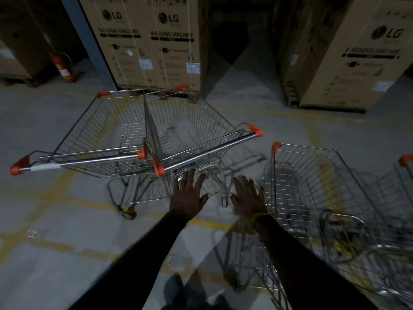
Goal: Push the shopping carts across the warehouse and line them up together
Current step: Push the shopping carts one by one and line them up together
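Note:
Two wire shopping carts with orange corner caps stand side by side ahead of me, their fronts toward stacked boxes. The left cart (98, 128) has its chrome handle at the left; the right cart (196, 126) has its handle angled up to the right. My left hand (187, 195) reaches out with spread fingers just below the right cart's handle, holding nothing. Beside it, my right hand (248, 199) is also spread and empty, with a yellow band at the wrist. A third cart (312, 182) stands close at my right, and another cart (402, 175) shows at the right edge.
Large cardboard washing machine boxes (154, 41) rise behind the carts, with more boxes (348, 54) at the right. A red fire extinguisher (63, 68) stands at the left by a blue post. Yellow lines mark the grey concrete floor (55, 253).

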A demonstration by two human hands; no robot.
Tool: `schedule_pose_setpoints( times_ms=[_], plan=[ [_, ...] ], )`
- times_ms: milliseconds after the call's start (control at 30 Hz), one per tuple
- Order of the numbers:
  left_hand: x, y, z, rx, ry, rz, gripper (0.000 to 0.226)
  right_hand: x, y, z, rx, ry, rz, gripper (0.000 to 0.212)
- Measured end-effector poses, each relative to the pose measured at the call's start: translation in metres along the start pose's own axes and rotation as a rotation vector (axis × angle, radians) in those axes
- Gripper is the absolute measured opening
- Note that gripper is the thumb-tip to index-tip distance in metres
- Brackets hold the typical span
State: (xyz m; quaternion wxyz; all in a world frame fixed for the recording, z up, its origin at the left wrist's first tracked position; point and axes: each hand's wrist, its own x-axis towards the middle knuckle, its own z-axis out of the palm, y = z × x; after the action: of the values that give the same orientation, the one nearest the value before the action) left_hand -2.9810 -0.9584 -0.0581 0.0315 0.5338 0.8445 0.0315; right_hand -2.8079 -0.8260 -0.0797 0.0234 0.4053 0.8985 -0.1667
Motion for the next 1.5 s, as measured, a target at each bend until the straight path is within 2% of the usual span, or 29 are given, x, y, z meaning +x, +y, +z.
schedule_pose_setpoints(
  times_ms=[167, 200, 267, 400, 500, 633, 767, 967, 1100, 1167, 1333, 1500],
  plan=[
    [0.042, -0.026, 0.004, 0.042, 0.050, -0.064, 0.073, 0.048, -0.010, -0.009, -0.009, 0.048, -0.008, 0.085],
    [0.050, -0.035, 0.007, 0.031, 0.042, -0.075, 0.074, 0.059, -0.012, -0.011, -0.009, 0.078, -0.020, 0.084],
    [0.065, -0.055, 0.012, 0.019, 0.044, -0.081, 0.075, 0.086, -0.016, -0.012, -0.022, 0.093, -0.034, 0.068],
    [0.081, -0.085, 0.021, 0.029, 0.094, 0.023, 0.078, 0.145, -0.034, -0.014, -0.043, 0.168, -0.087, 0.066],
    [0.089, -0.099, 0.034, 0.010, 0.106, 0.079, 0.085, 0.179, -0.048, -0.008, -0.068, 0.155, -0.100, 0.070],
    [0.115, -0.140, 0.031, 0.019, 0.149, 0.110, 0.079, 0.215, -0.073, 0.002, -0.080, 0.229, -0.118, 0.075],
    [0.138, -0.161, 0.030, 0.004, 0.110, 0.083, 0.072, 0.246, -0.094, 0.010, -0.111, 0.239, -0.065, 0.077],
    [0.165, -0.219, 0.025, 0.007, 0.212, 0.126, 0.070, 0.272, -0.137, 0.013, -0.077, 0.245, -0.083, 0.067],
    [0.182, -0.260, 0.018, 0.031, 0.241, 0.142, 0.068, 0.295, -0.146, 0.003, -0.144, 0.263, -0.205, 0.059],
    [0.188, -0.269, 0.015, 0.015, 0.254, 0.128, 0.068, 0.306, -0.138, -0.007, -0.176, 0.281, -0.239, 0.051],
    [0.190, -0.256, 0.011, -0.049, 0.244, 0.098, 0.076, 0.321, -0.122, -0.020, -0.142, 0.326, -0.152, 0.038],
    [0.176, -0.242, 0.012, -0.075, 0.217, 0.118, 0.080, 0.305, -0.109, -0.027, -0.149, 0.270, -0.181, 0.045]
  ],
)
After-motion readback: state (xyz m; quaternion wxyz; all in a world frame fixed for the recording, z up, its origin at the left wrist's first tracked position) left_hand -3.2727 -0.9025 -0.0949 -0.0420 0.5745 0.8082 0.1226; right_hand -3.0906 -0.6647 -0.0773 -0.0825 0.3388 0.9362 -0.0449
